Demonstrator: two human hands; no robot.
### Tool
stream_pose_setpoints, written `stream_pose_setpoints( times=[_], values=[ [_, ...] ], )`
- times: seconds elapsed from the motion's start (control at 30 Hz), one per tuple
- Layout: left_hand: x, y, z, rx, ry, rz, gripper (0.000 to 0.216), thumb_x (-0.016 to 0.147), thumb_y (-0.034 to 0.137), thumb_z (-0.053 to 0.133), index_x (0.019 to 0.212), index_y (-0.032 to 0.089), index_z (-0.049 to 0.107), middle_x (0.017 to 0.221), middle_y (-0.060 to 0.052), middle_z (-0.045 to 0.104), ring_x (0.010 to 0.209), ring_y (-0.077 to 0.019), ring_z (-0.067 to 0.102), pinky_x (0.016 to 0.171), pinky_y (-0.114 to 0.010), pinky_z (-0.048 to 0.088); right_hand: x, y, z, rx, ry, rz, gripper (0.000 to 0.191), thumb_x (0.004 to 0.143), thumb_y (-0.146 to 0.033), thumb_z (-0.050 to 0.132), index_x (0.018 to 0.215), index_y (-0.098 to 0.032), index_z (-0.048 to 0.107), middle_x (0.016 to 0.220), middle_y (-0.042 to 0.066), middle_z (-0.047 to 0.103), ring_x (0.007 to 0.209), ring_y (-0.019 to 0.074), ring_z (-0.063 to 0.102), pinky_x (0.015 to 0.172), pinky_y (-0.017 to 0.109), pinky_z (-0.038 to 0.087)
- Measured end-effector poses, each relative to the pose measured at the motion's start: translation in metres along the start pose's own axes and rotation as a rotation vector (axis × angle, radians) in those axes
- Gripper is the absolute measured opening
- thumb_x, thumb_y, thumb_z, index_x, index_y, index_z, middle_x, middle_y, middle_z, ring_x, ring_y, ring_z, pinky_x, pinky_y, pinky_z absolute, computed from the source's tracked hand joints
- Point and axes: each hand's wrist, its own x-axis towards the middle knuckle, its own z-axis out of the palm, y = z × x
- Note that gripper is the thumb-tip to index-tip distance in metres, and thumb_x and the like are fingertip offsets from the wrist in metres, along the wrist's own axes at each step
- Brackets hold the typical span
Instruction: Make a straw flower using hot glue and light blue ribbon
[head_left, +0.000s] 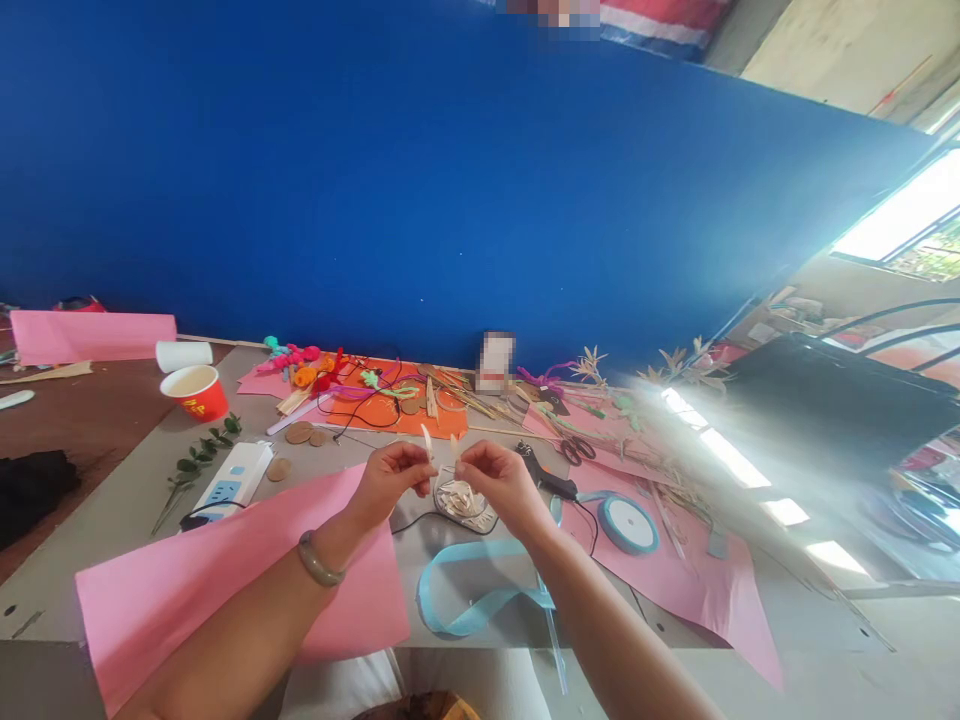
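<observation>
My left hand is closed in a pinch on a small white, pointed, petal-shaped piece that stands upright from the fingertips. Opposite it, a short gap away, my right hand pinches a similar cream-coloured piece. What these pieces are made of is too small to tell. Under and between the hands lies a shallow clear container with many small whitish pieces in it. Light blue ribbon loops over the table below my right wrist. A large pink sheet lies beneath my left forearm.
Right of my hands are a black glue gun, scissors and a ribbon roll. At left stand a white power strip and a red paper cup. Craft scraps cover an orange sheet before a blue partition.
</observation>
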Motion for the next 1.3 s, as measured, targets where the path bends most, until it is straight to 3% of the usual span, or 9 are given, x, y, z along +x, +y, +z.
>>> stream_pose_setpoints(
  times=[0.23,0.5,0.73,0.87,1.0,1.2,1.3],
  values=[
    [-0.003,0.002,0.000,0.008,-0.071,-0.015,0.038,0.062,0.028,0.080,0.095,0.013,0.066,0.057,0.003,0.060,0.046,-0.0096,0.056,0.049,-0.023,0.046,0.002,-0.012,-0.023,-0.256,-0.117,-0.041,0.017,0.074,-0.032,0.065,0.070,-0.016,0.069,0.063,0.001,0.065,0.058,0.0130,0.052,0.056,0.026,0.040],
    [-0.003,-0.003,-0.002,0.063,-0.164,-0.049,0.032,0.063,0.031,0.080,0.087,0.013,0.068,0.056,0.002,0.060,0.046,-0.0102,0.056,0.049,-0.024,0.046,0.007,-0.021,-0.028,-0.384,-0.257,-0.101,0.016,0.076,-0.027,0.061,0.068,-0.016,0.068,0.058,-0.002,0.059,0.056,0.0115,0.048,0.054,0.024,0.037],
    [-0.004,-0.002,0.000,0.050,-0.201,-0.090,0.028,0.063,0.033,0.080,0.074,0.013,0.064,0.053,0.001,0.060,0.046,-0.0108,0.056,0.048,-0.023,0.045,0.011,-0.026,-0.022,-0.378,-0.257,-0.081,0.014,0.075,-0.025,0.061,0.065,-0.016,0.066,0.056,-0.003,0.056,0.055,0.0102,0.046,0.054,0.023,0.037],
    [-0.005,0.000,0.003,0.023,-0.162,-0.093,0.029,0.060,0.033,0.082,0.066,0.014,0.060,0.049,0.002,0.059,0.043,-0.0101,0.055,0.047,-0.023,0.045,0.014,-0.018,-0.016,-0.238,-0.194,-0.041,0.017,0.074,-0.032,0.066,0.071,-0.015,0.066,0.061,-0.002,0.058,0.057,0.0102,0.047,0.055,0.023,0.038],
    [-0.003,0.001,0.003,-0.019,-0.100,-0.087,0.030,0.059,0.033,0.083,0.066,0.014,0.061,0.052,0.002,0.059,0.045,-0.0102,0.056,0.047,-0.022,0.045,0.011,-0.004,-0.006,-0.011,-0.128,0.009,0.033,0.064,-0.039,0.078,0.082,-0.016,0.066,0.063,-0.003,0.058,0.056,0.0103,0.051,0.053,0.022,0.040],
    [-0.003,0.000,0.002,-0.067,-0.072,-0.082,0.028,0.059,0.031,0.083,0.068,0.014,0.062,0.053,0.002,0.061,0.046,-0.0103,0.056,0.048,-0.023,0.046,0.004,0.009,0.011,0.138,-0.073,0.032,0.024,0.068,-0.041,0.075,0.072,-0.018,0.066,0.071,0.001,0.067,0.066,0.0154,0.061,0.068,0.029,0.048],
    [-0.002,-0.001,0.002,-0.068,-0.068,-0.083,0.027,0.059,0.030,0.083,0.068,0.014,0.063,0.053,0.002,0.061,0.046,-0.0102,0.056,0.048,-0.023,0.046,0.005,0.013,0.015,0.150,-0.036,0.002,0.023,0.068,-0.040,0.075,0.069,-0.019,0.067,0.069,0.001,0.066,0.065,0.0151,0.059,0.067,0.028,0.047]
  ],
)
